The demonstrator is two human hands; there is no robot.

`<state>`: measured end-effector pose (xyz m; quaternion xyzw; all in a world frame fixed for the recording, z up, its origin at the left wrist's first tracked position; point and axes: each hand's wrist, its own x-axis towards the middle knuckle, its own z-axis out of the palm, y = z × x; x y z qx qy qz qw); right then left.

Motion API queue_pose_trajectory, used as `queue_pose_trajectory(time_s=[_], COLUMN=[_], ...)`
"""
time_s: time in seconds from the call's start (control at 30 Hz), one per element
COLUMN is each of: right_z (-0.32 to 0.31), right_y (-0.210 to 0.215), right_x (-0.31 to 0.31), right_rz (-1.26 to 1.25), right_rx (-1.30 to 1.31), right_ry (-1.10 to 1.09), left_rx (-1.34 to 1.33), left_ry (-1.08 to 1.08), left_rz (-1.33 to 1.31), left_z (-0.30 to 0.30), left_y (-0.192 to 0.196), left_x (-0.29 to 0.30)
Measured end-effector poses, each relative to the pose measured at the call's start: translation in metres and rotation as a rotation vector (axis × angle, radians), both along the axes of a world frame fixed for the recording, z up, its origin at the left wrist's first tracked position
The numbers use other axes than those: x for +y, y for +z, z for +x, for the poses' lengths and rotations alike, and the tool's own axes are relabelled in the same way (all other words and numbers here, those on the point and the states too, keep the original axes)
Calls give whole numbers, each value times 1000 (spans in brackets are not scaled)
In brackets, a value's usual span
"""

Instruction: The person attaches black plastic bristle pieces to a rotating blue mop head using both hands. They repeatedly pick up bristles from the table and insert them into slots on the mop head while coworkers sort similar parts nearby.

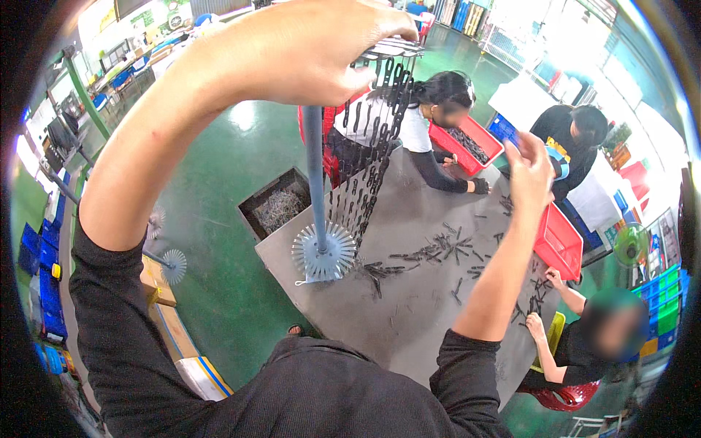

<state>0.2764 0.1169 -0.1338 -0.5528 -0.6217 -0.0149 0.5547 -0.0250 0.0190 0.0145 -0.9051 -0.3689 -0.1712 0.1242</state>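
My left hand [339,58] is raised at the top of the view, thumb and fingers closed around a stack of flat metal strips [391,50]. Rows of black link-shaped pieces [376,131] hang below those strips. Beside them a grey-blue post [315,168] rises from a round slotted metal disc [323,252] on the table. My right hand [531,171] is lifted above the table's far right part, fingers bent and apart, with nothing visible in them. More black pieces [445,247] lie scattered on the grey table [409,321].
Three co-workers sit around the table, one with hands [537,325] among black pieces. Red bins [561,241] stand along its right side, and another red bin [467,146] holds dark pieces. A dark crate [276,204] of metal bits adjoins the left edge. Cartons [171,328] are on the green floor.
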Motion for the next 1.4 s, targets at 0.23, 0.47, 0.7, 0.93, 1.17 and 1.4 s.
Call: queue_pose_trajectory(time_s=[0.23,0.47,0.7,0.93,1.17,1.4], right_z=[-147,-154,-106,18,41,-125], right_y=[34,33,38,10,11,43], right_x=[-29,-30,-23,2,4,-28], right_rz=[319,260,27,-19,-5,286], right_rx=[351,570,755,692,-145,335], right_ry=[563,603,1062,631,-228,622], left_rx=[115,151,64,71,38,114], left_ry=[124,125,211,411,151,307], left_rz=[176,118,-297,-274,-43,-129], left_z=[20,24,51,37,25,41], left_y=[-1,1,32,18,15,27], left_x=[4,7,-25,-9,-21,-13])
